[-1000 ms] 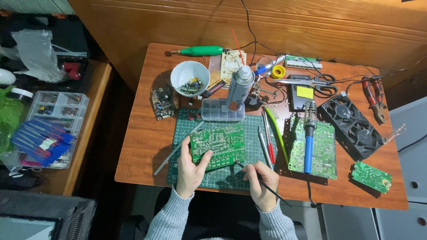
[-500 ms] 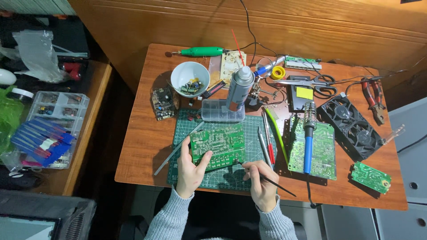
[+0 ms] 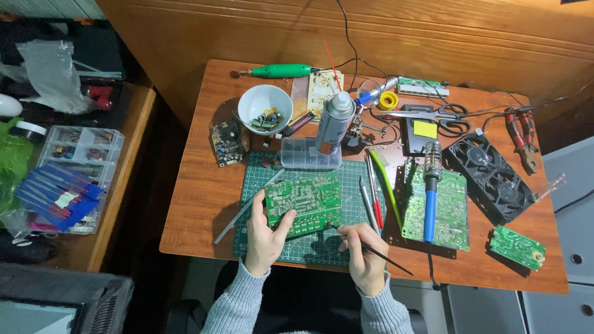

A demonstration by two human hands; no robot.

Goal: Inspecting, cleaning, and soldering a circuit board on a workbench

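Green circuit board (image 3: pixel 304 203) on cutting mat (image 3: pixel 352 176), centre; left hand (image 3: pixel 265 238) pinches its 7 o'clock edge, right hand (image 3: pixel 364 247) grips thin probe (image 3: pixel 371 248). White bowl (image 3: pixel 265 106) at 11 w/ small components

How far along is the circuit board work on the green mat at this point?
Laid out: soldering iron resting on a second board, spray can, bowl of parts. In hand: left hand grips the green circuit board on the cutting mat; right hand points a thin black tool at its near edge. Remaining work cannot be judged.
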